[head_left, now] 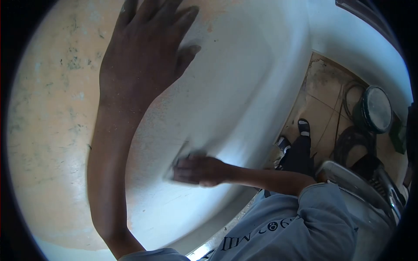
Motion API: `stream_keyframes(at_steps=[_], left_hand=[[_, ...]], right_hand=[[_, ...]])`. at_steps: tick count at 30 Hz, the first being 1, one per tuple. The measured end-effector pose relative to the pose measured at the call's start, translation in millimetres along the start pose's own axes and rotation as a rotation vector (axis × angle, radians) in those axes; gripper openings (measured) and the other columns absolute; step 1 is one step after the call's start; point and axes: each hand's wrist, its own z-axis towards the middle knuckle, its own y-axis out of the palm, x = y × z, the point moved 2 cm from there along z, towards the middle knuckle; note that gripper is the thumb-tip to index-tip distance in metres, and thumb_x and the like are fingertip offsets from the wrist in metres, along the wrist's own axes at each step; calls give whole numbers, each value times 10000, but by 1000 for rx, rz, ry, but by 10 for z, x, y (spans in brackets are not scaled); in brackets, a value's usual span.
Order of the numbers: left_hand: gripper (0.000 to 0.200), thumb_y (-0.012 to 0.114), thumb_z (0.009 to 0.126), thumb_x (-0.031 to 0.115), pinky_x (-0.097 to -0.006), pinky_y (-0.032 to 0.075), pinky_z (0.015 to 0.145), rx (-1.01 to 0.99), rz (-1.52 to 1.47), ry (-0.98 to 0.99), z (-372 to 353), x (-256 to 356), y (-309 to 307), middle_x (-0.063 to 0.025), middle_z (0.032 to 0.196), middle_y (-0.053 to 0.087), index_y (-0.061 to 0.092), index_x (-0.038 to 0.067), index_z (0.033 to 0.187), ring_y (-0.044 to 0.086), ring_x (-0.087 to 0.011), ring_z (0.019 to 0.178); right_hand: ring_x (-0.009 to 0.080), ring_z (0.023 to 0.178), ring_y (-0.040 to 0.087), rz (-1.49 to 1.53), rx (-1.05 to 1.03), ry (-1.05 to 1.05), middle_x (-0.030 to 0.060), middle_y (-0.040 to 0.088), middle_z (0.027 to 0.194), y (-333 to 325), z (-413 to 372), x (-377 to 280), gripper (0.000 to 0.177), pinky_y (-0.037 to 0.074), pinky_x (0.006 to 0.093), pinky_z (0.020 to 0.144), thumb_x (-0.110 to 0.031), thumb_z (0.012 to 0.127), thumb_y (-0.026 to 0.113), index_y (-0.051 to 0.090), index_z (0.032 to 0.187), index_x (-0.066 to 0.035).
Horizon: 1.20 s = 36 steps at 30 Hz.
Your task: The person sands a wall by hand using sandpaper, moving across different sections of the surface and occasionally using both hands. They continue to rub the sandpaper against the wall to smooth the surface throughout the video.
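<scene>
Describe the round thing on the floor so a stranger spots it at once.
Right of the big white wall lies a tan tiled floor. At its far right sits the round object: a pale grey disc in a dark rim, the only circle among dark cables.

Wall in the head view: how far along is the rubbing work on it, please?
Done, it seems: the white area of the wall looks even and smooth. In hand: the right hand presses on it, blurred, perhaps over a small sheet; the left hand lies flat on the wall above. Left, probably: the tan speckled area toward the picture's left edge shows no white coat.
</scene>
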Motion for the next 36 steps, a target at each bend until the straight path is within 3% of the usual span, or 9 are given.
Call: stream_keyframes(at_steps=[6,9,11,15,25,29,32,35,36], left_hand=[[437,624,746,305,-459,212,1066,-35,-16,-28,40,16,-51,-146,1276,438,570,35,1085,337,-303,1246],[447,635,736,309,-463,209,1066,-93,-21,-63,38,-9,-58,-144,1284,431,570,43,1089,331,-306,1249],[454,646,725,311,-464,202,1068,-92,-34,-60,50,-20,-58,-142,1291,423,572,53,1091,323,-307,1254],[392,539,829,302,-440,226,1070,-135,147,-13,26,-22,28,-35,1328,397,517,135,1182,327,-212,1252],[349,448,890,240,-448,211,1085,-191,232,-44,18,3,51,21,1381,346,481,193,1234,274,-201,1300],[350,434,889,200,-444,203,1091,-216,228,-65,62,24,-10,24,1383,343,479,190,1236,269,-194,1302],[354,436,884,181,-442,194,1095,-226,222,-79,86,38,-13,22,1387,337,479,186,1236,267,-192,1303],[327,470,870,211,-431,187,1105,-180,192,-90,78,20,41,13,1366,355,515,175,1191,269,-178,1294],[328,470,869,214,-428,182,1108,-172,187,-92,87,11,48,17,1369,351,514,178,1193,265,-174,1296]], right_hand=[[229,1244,366,-434,276,89,76,442,1303,-1037,133,892,335,271,420,1031,-182,897,440,498,1225,-140],[296,1238,357,172,608,354,120,447,1280,-782,210,957,368,260,438,1026,-126,850,470,503,1216,-128],[258,1080,464,-263,475,162,107,502,1094,-662,280,674,292,316,415,994,-134,873,475,508,1157,-76],[193,1212,380,-356,-2,-191,-4,442,1288,-313,103,129,351,264,379,1037,-307,885,459,477,1227,-228],[319,1272,280,-636,806,355,145,366,1350,-2350,570,1746,424,144,442,1082,-123,893,374,366,1306,-31],[205,1320,215,-293,87,114,69,304,1396,-962,123,740,415,106,437,1091,-236,898,412,391,1307,-166],[234,1267,327,-283,4,-202,14,414,1332,-1133,13,922,404,167,457,1084,-254,858,472,466,1259,-200],[252,1260,334,-646,387,56,67,403,1343,-1974,59,1784,405,164,444,1083,-164,868,423,449,1271,-132],[275,1253,338,-284,670,188,109,417,1327,-2251,96,2164,374,172,429,1076,-151,896,380,459,1254,-74]])
